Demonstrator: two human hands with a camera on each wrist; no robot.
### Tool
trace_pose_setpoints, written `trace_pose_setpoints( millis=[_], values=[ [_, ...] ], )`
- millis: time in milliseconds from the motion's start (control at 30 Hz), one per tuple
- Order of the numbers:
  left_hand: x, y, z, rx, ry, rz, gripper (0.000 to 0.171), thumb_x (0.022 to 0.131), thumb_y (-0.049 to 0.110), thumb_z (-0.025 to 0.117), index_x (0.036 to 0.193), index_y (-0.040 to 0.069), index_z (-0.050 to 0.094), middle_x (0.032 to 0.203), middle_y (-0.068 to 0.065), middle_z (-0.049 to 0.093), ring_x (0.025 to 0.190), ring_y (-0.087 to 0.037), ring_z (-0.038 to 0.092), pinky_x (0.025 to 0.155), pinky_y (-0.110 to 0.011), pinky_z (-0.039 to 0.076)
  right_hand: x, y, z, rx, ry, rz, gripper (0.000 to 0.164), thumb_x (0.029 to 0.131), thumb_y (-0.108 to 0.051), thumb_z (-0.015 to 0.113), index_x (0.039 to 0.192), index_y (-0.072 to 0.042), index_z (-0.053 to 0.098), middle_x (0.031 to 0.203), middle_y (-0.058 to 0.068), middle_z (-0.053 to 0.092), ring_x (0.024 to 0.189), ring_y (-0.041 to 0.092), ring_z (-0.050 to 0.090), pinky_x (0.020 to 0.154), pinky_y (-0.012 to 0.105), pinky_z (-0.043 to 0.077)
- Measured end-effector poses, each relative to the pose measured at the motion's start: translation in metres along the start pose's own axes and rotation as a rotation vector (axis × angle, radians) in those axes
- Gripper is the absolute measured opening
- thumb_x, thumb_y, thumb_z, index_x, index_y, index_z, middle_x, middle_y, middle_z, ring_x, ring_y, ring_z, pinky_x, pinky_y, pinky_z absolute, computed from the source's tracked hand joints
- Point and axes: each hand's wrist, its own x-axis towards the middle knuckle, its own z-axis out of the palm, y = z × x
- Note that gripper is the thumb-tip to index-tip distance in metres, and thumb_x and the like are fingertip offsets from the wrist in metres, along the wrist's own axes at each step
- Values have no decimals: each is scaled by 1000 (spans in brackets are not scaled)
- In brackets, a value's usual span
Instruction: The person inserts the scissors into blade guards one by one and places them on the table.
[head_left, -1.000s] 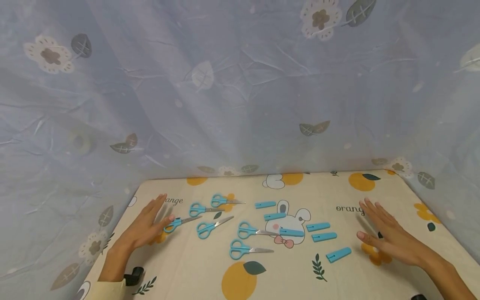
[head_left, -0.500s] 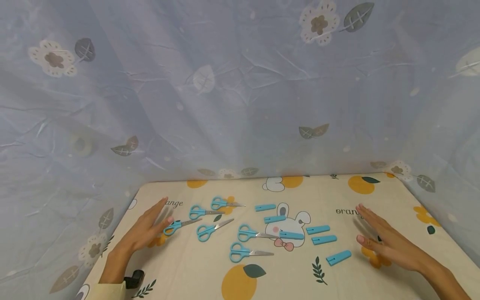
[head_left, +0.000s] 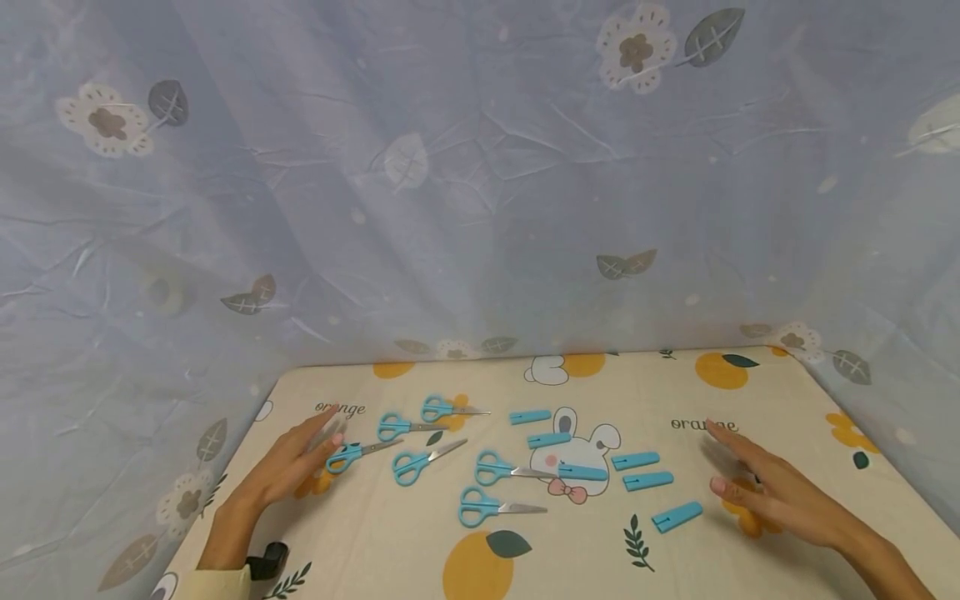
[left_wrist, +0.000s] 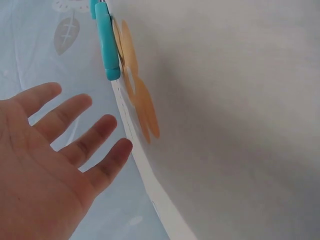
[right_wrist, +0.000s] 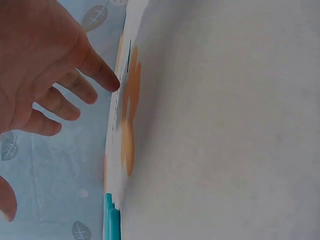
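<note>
Several small scissors with light blue handles lie on the left and middle of the table; the nearest pair [head_left: 351, 454] is by the thumb of my left hand [head_left: 288, 462]. That hand is held over the cloth with its fingers spread, holding nothing; the left wrist view shows its palm and a blue scissor handle [left_wrist: 107, 42] beyond. Several light blue blade covers lie right of the scissors, such as the front one [head_left: 677, 517]. My right hand [head_left: 787, 496] hovers right of it, fingers extended and empty. One pair's [head_left: 493, 468] blade tip meets a cover [head_left: 582, 472]; whether it enters is unclear.
A cream tablecloth [head_left: 375, 550] printed with oranges, leaves and a rabbit covers the table. A pale blue-grey curtain [head_left: 480, 208] with flowers and leaves encloses the back and both sides. A black strap device [head_left: 268, 561] sits at my left wrist.
My right hand has shifted slightly left and down, its fingers drawing closer together. My left hand has lowered slightly. The scissors and covers lie where they were; the head view has tilted a little.
</note>
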Motion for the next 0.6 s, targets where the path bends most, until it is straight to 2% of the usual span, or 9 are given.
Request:
trace_pose_setpoints(
  millis=[67, 167, 300, 367, 467, 600],
  values=[
    [-1, 1, 0, -5, -10, -5, 71, 113, 48, 47, 169, 7, 32, 168, -32, 37, 139, -55, 55, 115, -82, 33, 0, -1, 1, -4, 0, -11, 76, 107, -29, 66, 169, -6, 30, 164, 37, 38, 131, 63, 58, 94, 73, 56],
    [-1, 2, -1, -19, -34, -15, 70, 114, 48, 46, 168, 6, 33, 166, -33, 39, 130, -48, 64, 113, -80, 38, 1, -3, 3, 2, 1, 2, 71, 105, -32, 69, 165, -8, 39, 161, 29, 49, 129, 44, 67, 95, 52, 64],
    [-2, 2, -1, -35, -64, -29, 69, 114, 48, 45, 168, 5, 35, 165, -30, 43, 137, -51, 58, 109, -77, 44, 3, -5, 5, 53, -9, -25, 66, 103, -31, 73, 160, -9, 48, 154, 21, 60, 127, 10, 68, 91, 27, 63],
    [-1, 2, -2, -40, -77, -26, 68, 114, 47, 44, 167, 4, 36, 165, -29, 44, 140, -54, 54, 109, -76, 45, 4, -5, 6, 97, -21, -49, 63, 102, -28, 75, 157, -8, 52, 150, 20, 63, 122, -4, 64, 90, 23, 62],
    [0, 2, -2, -49, -90, -22, 67, 115, 47, 43, 166, 4, 38, 166, -29, 43, 144, -58, 49, 110, -77, 44, 6, -6, 9, 145, -33, -89, 59, 101, -25, 77, 153, -7, 57, 144, 19, 67, 116, -7, 63, 89, 22, 62],
    [2, 2, -1, -50, -97, -12, 65, 115, 46, 42, 165, 5, 41, 166, -28, 43, 145, -58, 48, 112, -76, 43, 6, -6, 14, 157, -31, -152, 54, 99, -23, 79, 147, -6, 62, 136, 14, 71, 110, -2, 65, 85, 22, 62]
  ],
)
